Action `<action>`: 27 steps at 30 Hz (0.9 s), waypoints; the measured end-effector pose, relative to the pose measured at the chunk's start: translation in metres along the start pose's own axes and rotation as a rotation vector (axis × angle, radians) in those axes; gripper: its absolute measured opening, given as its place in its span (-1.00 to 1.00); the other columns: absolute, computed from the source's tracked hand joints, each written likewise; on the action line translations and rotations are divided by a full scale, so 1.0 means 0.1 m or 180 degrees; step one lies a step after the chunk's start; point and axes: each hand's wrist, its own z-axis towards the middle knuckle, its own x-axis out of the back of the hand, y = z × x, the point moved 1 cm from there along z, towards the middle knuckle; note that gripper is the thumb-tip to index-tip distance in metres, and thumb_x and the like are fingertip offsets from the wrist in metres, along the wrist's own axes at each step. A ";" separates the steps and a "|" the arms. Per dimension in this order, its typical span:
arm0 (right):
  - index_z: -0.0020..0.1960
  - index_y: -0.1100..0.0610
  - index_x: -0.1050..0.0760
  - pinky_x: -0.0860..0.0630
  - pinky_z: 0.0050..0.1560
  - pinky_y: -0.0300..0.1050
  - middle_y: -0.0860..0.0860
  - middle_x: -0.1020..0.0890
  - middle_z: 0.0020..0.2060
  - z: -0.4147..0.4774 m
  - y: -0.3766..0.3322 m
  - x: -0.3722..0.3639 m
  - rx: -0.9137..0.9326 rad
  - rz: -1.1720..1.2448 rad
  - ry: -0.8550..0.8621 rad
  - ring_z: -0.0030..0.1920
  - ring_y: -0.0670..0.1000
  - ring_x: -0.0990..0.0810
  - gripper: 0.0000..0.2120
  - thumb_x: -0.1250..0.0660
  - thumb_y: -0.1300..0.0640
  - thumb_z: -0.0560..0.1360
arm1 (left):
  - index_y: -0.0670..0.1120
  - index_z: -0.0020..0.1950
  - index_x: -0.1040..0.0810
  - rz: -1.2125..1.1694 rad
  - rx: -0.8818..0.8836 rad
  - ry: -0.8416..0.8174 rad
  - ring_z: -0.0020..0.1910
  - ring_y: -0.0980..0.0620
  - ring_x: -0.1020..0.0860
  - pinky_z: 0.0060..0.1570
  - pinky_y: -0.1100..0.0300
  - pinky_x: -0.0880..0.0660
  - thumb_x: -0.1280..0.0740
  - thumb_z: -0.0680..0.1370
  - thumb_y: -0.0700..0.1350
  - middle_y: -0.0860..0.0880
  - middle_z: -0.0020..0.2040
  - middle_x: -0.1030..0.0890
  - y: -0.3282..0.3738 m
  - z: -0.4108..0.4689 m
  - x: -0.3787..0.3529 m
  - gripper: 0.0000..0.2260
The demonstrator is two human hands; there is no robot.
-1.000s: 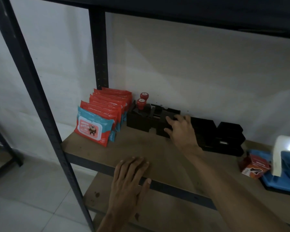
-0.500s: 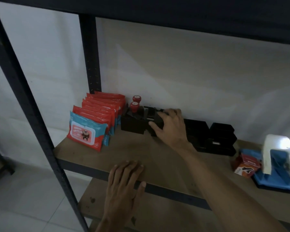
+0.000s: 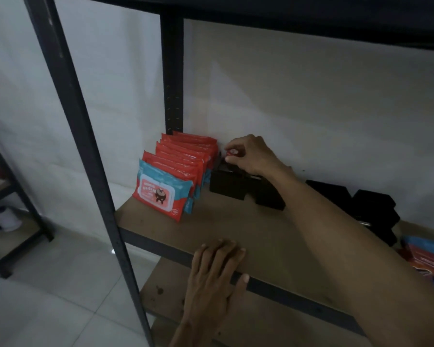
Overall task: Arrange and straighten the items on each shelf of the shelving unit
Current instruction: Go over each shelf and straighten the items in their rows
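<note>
Looks maybe halfway done on this shelf [image 3: 236, 229], judging by the layout alone. Already tidy: wet wipe packs [image 3: 176, 176] standing upright in a tight row at the back left corner, just beside the rear post [image 3: 172, 71]. Not sorted yet: the black boxes [image 3: 227, 185] right of the wipes, staggered rather than in one line.

Right hand [image 3: 254, 156] reaching to the back, grip pinched with thumb and fingertips round a small red cap [image 3: 233, 152] on top of the leftmost black box. Left hand [image 3: 216, 271] doing no real work, grip released, lying flat with straight fingers on the front edge of the shelf.

Left to do, by my guess: squaring up the boxes, then dealing with the loose red and blue packs [image 3: 424, 256] heaped at the far right end. Can't say much about the lower shelf [image 3: 286, 326], mostly hidden.

Counting now:
- Wipe packs in the row: seven or eight, hard to pin down in this dim light with all the overlap.
- Black boxes: four in view, two near the wipes and two further right.
- Red caps: just one showing.
- Loose packs at the right: two showing before the frame edge.
</note>
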 end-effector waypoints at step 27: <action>0.14 0.07 -0.55 -0.52 -0.09 -0.20 0.13 -0.67 0.09 0.25 0.20 0.03 -0.0478 0.0607 0.0259 -0.01 0.04 -0.66 -0.76 -0.49 0.09 0.51 | 0.11 0.44 -0.47 0.0050 0.0081 -0.0158 0.49 0.07 -0.33 0.52 0.07 -0.13 -0.13 0.67 0.19 0.13 0.44 -0.44 0.00 0.01 0.01 -0.61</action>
